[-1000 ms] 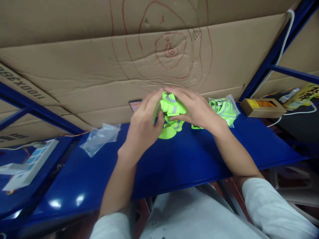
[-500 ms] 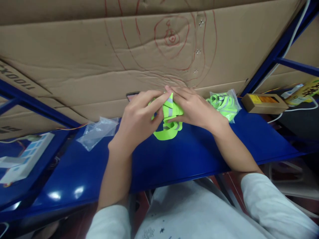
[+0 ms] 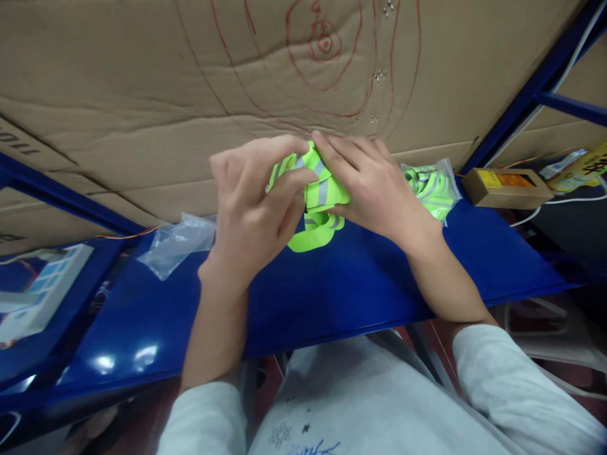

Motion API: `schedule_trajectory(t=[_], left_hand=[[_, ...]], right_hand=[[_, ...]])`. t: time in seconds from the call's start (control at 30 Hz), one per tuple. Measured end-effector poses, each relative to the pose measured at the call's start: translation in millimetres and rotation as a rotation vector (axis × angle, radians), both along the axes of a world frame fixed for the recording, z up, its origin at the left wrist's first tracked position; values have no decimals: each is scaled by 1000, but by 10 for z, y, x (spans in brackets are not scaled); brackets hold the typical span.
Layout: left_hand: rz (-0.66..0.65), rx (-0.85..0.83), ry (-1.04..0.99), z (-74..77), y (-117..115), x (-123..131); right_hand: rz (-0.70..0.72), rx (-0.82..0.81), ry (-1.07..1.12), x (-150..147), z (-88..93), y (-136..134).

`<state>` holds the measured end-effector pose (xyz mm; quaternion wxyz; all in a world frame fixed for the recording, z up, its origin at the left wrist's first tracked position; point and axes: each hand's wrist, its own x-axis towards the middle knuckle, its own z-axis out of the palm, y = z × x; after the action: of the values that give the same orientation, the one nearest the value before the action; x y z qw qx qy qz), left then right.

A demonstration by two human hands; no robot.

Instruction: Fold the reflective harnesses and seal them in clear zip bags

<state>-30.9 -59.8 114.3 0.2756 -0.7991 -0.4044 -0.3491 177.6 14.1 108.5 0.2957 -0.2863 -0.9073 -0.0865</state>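
A bundle of neon yellow-green reflective strap (image 3: 324,193) with grey stripes is held between my two hands above the blue table. My left hand (image 3: 258,202) grips it from the left, thumb and bent fingers closed around the upper folds. My right hand (image 3: 372,183) presses on its right side, with the fingers together along the top and the thumb mostly hidden beneath. A loose loop of the strap hangs below the bundle. The far side of the bundle is hidden by my fingers.
A clear plastic bag (image 3: 177,245) lies to the left. At the right sit a bagged neon strap (image 3: 434,193) and a brown box (image 3: 505,188). A white power strip (image 3: 45,294) is at far left. Cardboard (image 3: 142,95) walls off the back of the blue table (image 3: 322,303).
My left hand has lifted and its fingers have opened wider over the bundle, showing more of its folds. The view has tilted slightly down. My right hand stays on the strap.
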Motion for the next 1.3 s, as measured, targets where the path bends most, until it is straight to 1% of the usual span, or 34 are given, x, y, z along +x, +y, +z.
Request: schedule_trajectory(t=[0.13, 0.23, 0.3, 0.37, 0.4, 0.47, 0.53, 0.6, 0.7, 0.8, 0.97, 1.03, 1.13, 1.2, 1.3], left_hand=[[58, 93, 77, -13, -31, 17], [136, 138, 57, -24, -28, -4], [136, 92, 12, -13, -29, -13], [100, -12, -26, 11, -32, -18], [84, -54, -30, 25, -34, -21], [99, -104, -7, 53, -37, -31], [138, -116, 16, 74, -43, -46], [146, -144, 17, 84, -51, -55], [97, -202, -14, 76, -52, -47], [69, -209, -88, 58, -40, -38], [-1, -264, 12, 82, -59, -110], [-16, -200, 10, 107, -78, -136], [11, 13, 24, 114, -89, -129], [18, 145, 13, 73, -82, -93], [5, 257, -89, -48, -66, -8]], right_hand=[[-1, 23, 6, -12, -18, 20], [9, 40, -21, -39, -40, 34], [5, 59, -55, -58, -50, 38], [-8, 77, -84, -73, -57, 40], [-16, 86, -89, -78, -61, 42], [-27, 95, -81, -81, -71, 51], [-27, 98, -65, -79, -81, 62], [-22, 103, -62, -78, -89, 66], [-2, 99, -67, -84, -95, 61], [23, 67, -61, -86, -94, 68], [40, 34, -25, -27, -71, 110], [57, 41, -33, -3, -56, 93], [82, 21, -46, -2, -38, 25], [91, 2, -40, -17, -27, -26], [86, -9, -26, -32, 1, -75]])
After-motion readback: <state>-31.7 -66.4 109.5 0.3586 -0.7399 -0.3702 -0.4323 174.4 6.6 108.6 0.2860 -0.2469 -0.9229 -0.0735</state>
